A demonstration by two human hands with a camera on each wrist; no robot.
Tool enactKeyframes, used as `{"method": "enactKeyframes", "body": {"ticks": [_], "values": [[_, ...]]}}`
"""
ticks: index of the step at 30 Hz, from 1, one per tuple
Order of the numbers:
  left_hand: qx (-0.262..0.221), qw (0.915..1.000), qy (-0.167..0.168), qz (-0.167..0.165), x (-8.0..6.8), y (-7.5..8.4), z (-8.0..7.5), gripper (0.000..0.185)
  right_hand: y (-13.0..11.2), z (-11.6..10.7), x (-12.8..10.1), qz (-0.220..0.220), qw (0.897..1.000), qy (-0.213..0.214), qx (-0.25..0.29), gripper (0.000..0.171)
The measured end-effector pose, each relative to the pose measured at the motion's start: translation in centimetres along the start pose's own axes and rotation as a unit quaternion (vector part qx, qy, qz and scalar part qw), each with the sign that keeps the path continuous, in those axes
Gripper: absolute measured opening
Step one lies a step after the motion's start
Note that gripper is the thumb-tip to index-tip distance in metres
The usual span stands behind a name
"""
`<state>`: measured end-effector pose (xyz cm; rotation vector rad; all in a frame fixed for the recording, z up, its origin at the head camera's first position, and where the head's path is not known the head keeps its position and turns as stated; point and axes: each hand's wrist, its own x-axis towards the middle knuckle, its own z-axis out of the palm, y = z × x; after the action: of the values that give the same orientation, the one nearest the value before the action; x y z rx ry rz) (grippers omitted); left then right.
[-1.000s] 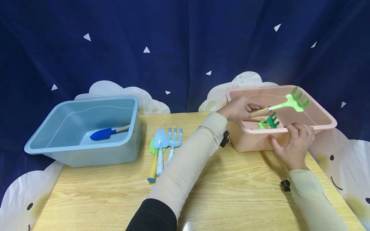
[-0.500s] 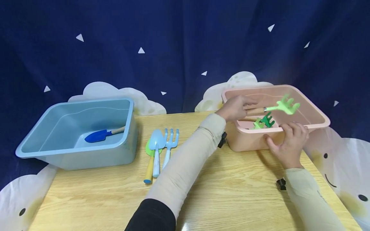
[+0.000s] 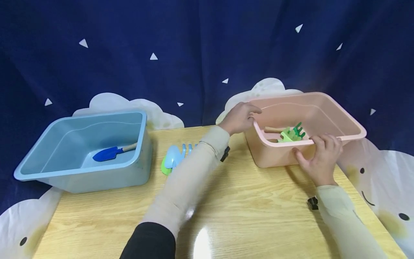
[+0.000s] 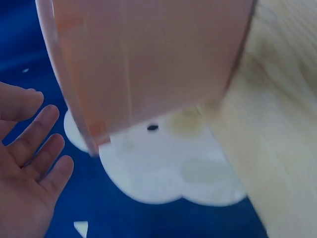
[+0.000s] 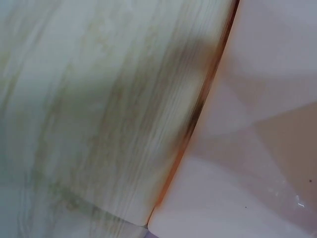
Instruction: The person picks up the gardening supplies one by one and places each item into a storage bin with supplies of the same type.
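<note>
Pink tub (image 3: pixel 333 118) on desk (image 3: pixel 245 212), far right; green rakes (image 3: pixel 291 133) inside. Right hand (image 3: pixel 318 162) gripping front rim, fingers hooked over. Left hand (image 3: pixel 238 118) at left rim, relaxed, fingers loose, holding nothing.

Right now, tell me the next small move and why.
Probably bring the left hand back to the tools on the table. It is empty beside the pink bin, the green rakes lie inside, and the right hand steadies the bin's front rim.
</note>
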<state>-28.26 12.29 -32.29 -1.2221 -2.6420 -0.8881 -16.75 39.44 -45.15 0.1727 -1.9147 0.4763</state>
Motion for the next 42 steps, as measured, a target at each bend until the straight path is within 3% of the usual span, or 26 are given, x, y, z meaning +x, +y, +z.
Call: {"method": "enactKeyframes", "body": {"ticks": [10,14,18,21,27,29,32,35,38,42], "values": [[0.025,0.9996,0.011,-0.007,-4.5,-3.6,-2.7,0.038,-0.4,0.2,0.2,0.0,1.0,0.007,0.006,0.064],[0.026,0.9996,0.005,-0.009,-5.9,-4.7,-2.6,0.036,-0.6,0.2,0.2,-0.002,1.0,0.008,0.008,0.065],[0.032,0.9991,-0.022,-0.018,-7.0,-5.1,-2.0,0.035,-0.7,0.1,0.3,-0.003,1.0,0.007,0.007,0.065],[0.048,0.9965,-0.047,-0.048,-8.1,-5.0,-1.7,0.035,-0.6,0.1,0.3,-0.001,1.0,0.002,0.006,0.064],[0.075,0.9828,-0.112,-0.127,-11.0,-4.4,-1.3,0.045,-0.4,-0.1,0.2,0.003,1.0,-0.007,0.006,0.066],[0.087,0.9708,-0.149,-0.167,-12.3,-4.5,-1.4,0.052,-0.4,0.0,0.1,0.004,1.0,-0.009,0.006,0.067],[0.119,0.9435,-0.213,-0.224,-14.5,-4.8,-1.5,0.06,-0.3,0.0,-0.1,0.006,1.0,-0.011,0.004,0.067],[0.145,0.9241,-0.248,-0.252,-16.6,-5.4,-1.5,0.06,-0.3,0.0,-0.1,0.005,1.0,-0.007,0.003,0.066],[0.152,0.9225,-0.248,-0.253,-18.3,-5.9,-1.3,0.052,-0.3,0.0,0.0,0.003,1.0,0.002,0.007,0.065],[0.138,0.939,-0.211,-0.234,-20.2,-6.7,-0.9,0.041,-0.4,0.2,0.1,0.002,1.0,0.007,0.008,0.066]]}}
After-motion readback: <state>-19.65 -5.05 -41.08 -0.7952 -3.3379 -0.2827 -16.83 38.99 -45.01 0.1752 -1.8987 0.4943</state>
